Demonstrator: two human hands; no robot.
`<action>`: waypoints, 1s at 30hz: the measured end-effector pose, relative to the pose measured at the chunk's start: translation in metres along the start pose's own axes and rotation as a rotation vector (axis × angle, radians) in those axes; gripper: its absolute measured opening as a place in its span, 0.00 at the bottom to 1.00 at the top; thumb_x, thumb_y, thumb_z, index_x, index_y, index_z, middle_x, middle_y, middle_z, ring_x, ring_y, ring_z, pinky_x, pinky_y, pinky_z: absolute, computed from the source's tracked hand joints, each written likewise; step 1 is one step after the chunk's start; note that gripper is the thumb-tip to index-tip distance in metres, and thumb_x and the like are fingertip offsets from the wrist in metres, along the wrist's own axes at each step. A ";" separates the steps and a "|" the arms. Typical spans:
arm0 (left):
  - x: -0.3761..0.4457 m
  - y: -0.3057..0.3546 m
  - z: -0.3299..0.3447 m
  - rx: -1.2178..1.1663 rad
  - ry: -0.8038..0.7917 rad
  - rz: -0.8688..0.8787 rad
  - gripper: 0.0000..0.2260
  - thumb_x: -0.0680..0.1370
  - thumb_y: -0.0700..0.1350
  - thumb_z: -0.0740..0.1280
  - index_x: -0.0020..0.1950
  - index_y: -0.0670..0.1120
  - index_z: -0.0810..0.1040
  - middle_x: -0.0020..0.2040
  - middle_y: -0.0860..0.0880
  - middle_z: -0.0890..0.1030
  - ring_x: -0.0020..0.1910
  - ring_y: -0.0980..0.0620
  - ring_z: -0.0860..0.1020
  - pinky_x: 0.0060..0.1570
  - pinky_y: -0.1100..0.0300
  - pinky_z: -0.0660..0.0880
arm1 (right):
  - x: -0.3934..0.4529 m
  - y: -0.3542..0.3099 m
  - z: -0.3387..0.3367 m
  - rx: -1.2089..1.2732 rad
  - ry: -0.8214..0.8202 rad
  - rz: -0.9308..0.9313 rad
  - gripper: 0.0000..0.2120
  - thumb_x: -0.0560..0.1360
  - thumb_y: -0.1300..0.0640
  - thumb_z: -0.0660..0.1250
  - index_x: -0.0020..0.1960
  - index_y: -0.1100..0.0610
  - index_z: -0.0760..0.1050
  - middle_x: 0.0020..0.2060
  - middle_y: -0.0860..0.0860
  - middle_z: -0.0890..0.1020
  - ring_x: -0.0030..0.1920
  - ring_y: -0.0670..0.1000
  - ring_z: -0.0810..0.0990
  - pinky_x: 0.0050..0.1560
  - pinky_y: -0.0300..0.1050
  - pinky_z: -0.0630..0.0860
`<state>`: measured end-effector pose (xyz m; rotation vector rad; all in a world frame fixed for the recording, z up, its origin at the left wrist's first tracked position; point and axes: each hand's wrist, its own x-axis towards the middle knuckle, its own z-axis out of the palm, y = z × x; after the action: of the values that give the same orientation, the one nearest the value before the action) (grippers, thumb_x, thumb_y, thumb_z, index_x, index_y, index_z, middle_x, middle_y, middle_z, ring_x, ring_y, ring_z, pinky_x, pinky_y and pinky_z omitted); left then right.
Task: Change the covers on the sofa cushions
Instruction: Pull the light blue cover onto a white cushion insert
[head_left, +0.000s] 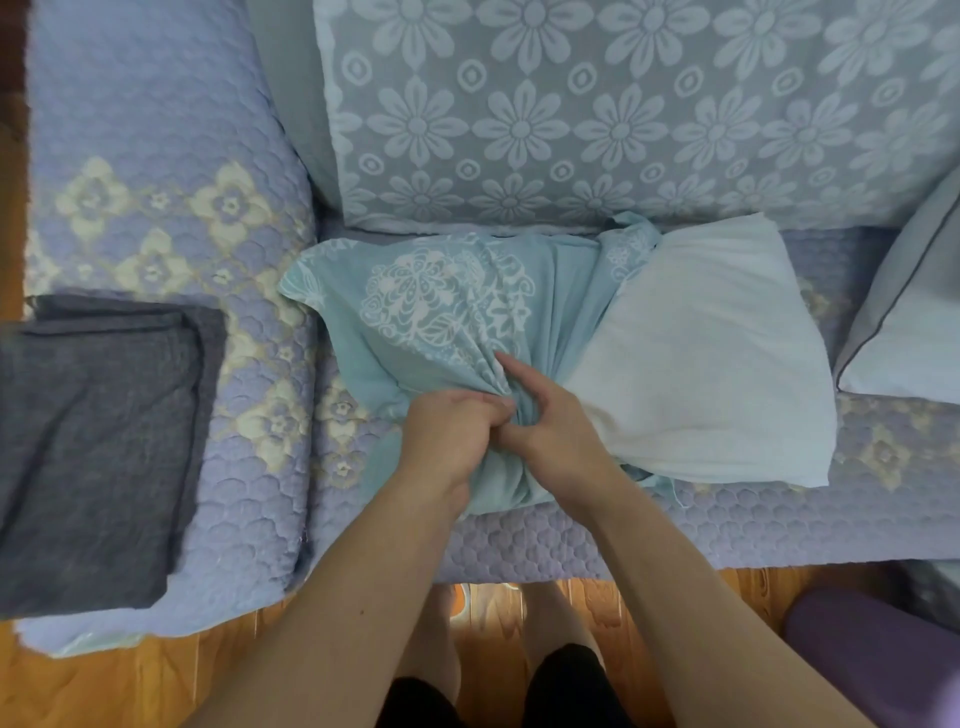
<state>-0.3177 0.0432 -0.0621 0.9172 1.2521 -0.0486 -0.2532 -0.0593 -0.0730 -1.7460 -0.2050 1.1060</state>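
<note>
On sofa seat (675, 519) | left hand (447, 436), right hand (550, 431) grip bunched teal cover (415, 312) | white cushion (717, 353) half out

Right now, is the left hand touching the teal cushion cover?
Touching. The head view shows the left hand gripping a bunch of the teal cushion cover, its fingers curled into the gathered fabric.

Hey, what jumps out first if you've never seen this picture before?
Mid-frame, both hands, left hand and right hand, bunch the teal floral cover, half off a white cushion insert on the lilac quilted sofa seat. A folded dark grey cloth lies on the armrest at left.
</note>
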 end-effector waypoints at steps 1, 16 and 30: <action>0.001 -0.001 0.001 0.011 -0.026 0.001 0.04 0.74 0.34 0.73 0.42 0.41 0.86 0.43 0.42 0.87 0.48 0.44 0.86 0.55 0.46 0.82 | -0.001 0.003 0.000 0.050 0.019 0.020 0.34 0.72 0.67 0.71 0.72 0.43 0.71 0.65 0.40 0.78 0.64 0.38 0.76 0.67 0.42 0.73; 0.011 -0.080 -0.088 0.283 0.124 0.096 0.09 0.83 0.50 0.64 0.49 0.47 0.79 0.45 0.48 0.82 0.45 0.52 0.80 0.45 0.60 0.77 | 0.022 0.005 -0.015 0.350 0.162 0.047 0.18 0.78 0.69 0.66 0.62 0.52 0.78 0.59 0.53 0.83 0.60 0.52 0.82 0.61 0.48 0.78; 0.037 -0.084 -0.087 0.389 0.284 0.270 0.08 0.80 0.51 0.69 0.51 0.47 0.77 0.48 0.51 0.79 0.52 0.47 0.79 0.48 0.58 0.73 | 0.012 0.010 -0.005 -0.225 0.063 -0.022 0.16 0.78 0.65 0.67 0.57 0.44 0.76 0.50 0.32 0.79 0.47 0.25 0.76 0.48 0.22 0.69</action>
<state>-0.4151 0.0580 -0.1417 1.4640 1.3944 0.0560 -0.2458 -0.0601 -0.0881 -1.9707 -0.3196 1.0417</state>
